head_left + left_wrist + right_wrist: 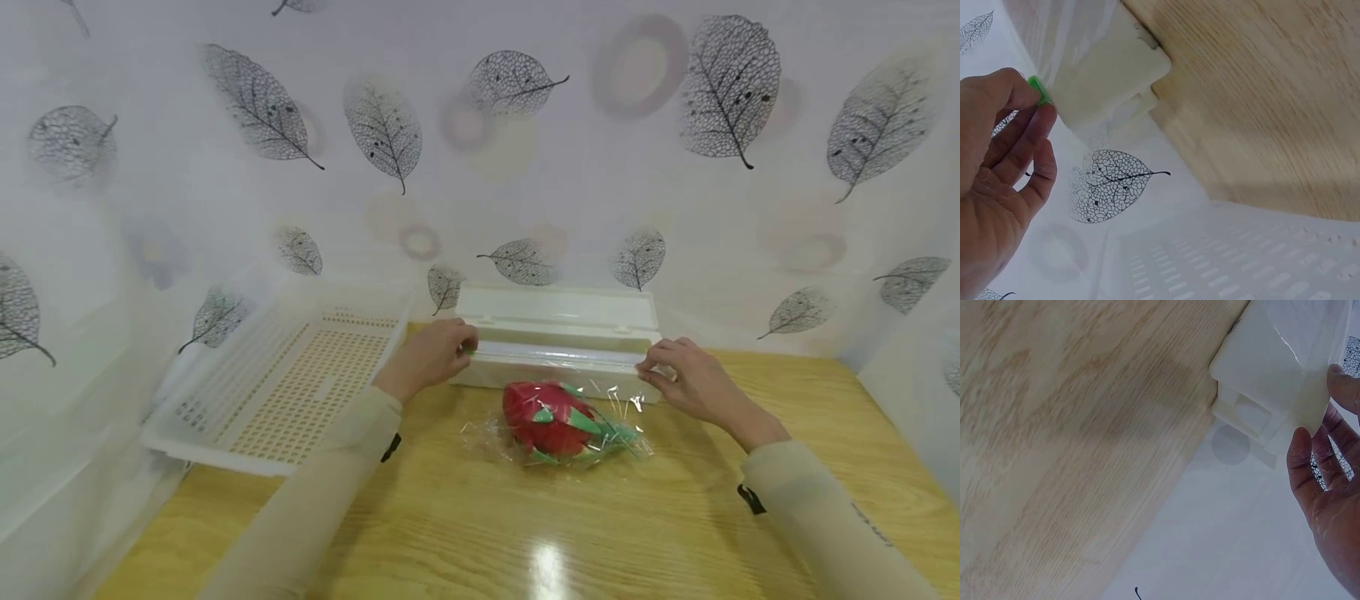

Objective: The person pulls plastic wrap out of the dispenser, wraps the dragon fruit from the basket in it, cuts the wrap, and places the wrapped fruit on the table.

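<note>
A white cling film box stands with its lid raised against the back wall. At its left end my left hand pinches a small green slider between thumb and forefinger. My right hand grips the box's right end, thumb and fingertips at the top edge. Clear film hangs over the front of the box. Just before the box lies a red dragon fruit with green scales, clear film crumpled around it. Neither hand touches the fruit.
A white perforated plastic basket sits to the left, close to my left forearm. The wooden table ends at a leaf-patterned wall covering at the back and sides.
</note>
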`<control>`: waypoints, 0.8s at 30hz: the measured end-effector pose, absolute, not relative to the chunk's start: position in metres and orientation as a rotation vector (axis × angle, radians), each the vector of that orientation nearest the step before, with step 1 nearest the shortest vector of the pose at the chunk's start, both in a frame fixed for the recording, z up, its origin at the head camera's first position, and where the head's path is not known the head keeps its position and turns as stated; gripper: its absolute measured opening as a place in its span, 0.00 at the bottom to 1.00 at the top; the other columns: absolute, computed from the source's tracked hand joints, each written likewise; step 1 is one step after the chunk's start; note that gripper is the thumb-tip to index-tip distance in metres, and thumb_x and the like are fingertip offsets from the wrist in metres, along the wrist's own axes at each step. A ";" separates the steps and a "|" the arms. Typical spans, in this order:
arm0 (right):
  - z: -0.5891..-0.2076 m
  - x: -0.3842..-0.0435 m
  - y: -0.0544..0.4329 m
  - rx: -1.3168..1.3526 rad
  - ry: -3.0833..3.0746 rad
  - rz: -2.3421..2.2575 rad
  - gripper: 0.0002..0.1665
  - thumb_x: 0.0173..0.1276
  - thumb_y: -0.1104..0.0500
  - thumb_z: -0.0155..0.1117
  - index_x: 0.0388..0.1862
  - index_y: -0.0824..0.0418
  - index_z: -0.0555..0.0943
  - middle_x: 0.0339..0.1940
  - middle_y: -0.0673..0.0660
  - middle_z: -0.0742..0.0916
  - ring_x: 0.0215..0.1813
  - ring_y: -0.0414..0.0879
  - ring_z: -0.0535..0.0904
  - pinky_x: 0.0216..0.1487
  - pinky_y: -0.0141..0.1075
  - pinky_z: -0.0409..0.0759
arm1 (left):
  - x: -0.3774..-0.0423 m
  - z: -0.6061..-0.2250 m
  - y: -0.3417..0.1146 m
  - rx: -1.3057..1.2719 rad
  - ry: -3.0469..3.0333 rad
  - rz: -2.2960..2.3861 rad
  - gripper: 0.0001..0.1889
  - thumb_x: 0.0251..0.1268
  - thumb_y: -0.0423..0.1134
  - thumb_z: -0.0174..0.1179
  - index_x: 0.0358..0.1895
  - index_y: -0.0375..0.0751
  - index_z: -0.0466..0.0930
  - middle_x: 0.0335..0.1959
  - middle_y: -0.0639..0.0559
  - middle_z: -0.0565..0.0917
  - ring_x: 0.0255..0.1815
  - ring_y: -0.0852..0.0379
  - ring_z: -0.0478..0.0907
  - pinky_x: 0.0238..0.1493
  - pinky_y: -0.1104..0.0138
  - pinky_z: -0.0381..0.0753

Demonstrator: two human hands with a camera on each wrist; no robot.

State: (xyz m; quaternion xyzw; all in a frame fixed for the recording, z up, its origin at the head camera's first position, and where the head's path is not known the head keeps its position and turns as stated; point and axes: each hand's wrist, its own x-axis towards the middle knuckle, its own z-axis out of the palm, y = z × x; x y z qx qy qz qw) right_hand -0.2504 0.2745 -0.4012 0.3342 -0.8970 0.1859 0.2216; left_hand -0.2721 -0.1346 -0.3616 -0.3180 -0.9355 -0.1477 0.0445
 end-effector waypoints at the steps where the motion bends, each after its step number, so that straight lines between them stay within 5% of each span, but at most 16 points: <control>1: -0.401 -0.250 0.275 0.921 -2.479 0.510 0.09 0.58 0.66 0.75 0.32 0.53 0.85 0.35 0.49 0.89 0.39 0.46 0.79 0.36 0.38 0.78 | -0.272 -0.361 -0.134 -0.962 -2.872 -0.446 0.07 0.65 0.30 0.62 0.45 0.36 0.84 0.39 0.45 0.87 0.40 0.53 0.83 0.46 0.65 0.86; 24: -0.403 -0.252 0.276 0.910 -2.488 0.492 0.10 0.59 0.66 0.76 0.31 0.52 0.85 0.35 0.49 0.89 0.38 0.46 0.79 0.35 0.38 0.77 | -0.273 -0.358 -0.142 -0.921 -2.923 -0.464 0.07 0.64 0.28 0.62 0.44 0.35 0.83 0.41 0.44 0.87 0.43 0.51 0.85 0.50 0.62 0.87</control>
